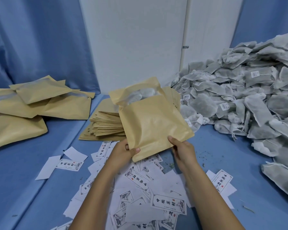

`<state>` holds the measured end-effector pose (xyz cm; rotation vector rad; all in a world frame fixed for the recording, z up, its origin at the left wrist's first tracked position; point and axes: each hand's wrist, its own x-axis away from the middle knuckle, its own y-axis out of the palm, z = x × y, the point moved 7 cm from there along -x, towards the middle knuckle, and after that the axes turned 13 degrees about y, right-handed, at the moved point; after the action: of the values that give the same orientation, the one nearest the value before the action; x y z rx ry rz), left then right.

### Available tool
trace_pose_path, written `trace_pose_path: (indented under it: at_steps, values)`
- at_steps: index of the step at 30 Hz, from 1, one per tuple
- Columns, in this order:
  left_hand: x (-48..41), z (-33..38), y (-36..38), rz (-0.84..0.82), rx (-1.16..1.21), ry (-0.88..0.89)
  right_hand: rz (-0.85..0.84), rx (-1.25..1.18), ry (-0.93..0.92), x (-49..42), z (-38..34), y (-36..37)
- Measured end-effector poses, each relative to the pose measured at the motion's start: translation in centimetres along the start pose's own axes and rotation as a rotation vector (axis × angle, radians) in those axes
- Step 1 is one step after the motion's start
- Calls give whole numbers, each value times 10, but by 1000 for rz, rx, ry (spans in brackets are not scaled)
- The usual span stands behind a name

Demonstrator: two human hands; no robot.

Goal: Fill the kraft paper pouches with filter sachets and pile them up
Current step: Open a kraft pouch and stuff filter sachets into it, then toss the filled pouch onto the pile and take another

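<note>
Both hands (154, 151) grip filled pouch (152, 120) bottom corners, upright.

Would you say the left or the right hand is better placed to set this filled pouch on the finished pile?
Probably the left hand: it grips a near corner of the pouch, and the finished pile lies on its side. The right hand, at the other corner, would need to cross.

sachet heap (249, 100) walls right, bare cloth (56, 143) left
</note>
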<state>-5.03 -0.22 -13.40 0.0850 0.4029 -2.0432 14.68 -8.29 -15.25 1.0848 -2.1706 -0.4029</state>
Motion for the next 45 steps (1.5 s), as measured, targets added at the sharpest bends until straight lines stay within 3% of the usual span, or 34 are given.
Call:
trace_pose_path:
  at_steps: [5,11,17,21,27,34,45]
  values:
    - [0,-8,-19,41,-49,-22,110,40,-62,-2,-17,-18]
    - [-1,-7,-24,102,-55,16,47,25,-77,1,-20,-15]
    - [-1,-8,-43,317,101,44,77,269,-190,1,-23,-10]
    - [-6,-4,-28,228,156,-4,33,226,-170,7,-32,-3]
    - [-34,47,-59,143,24,76,-15,417,-261,26,-50,32]
    - [-14,51,-129,236,30,2,-100,381,-129,37,-33,99]
    - [61,10,-247,441,199,-224,-205,412,114,33,74,194]
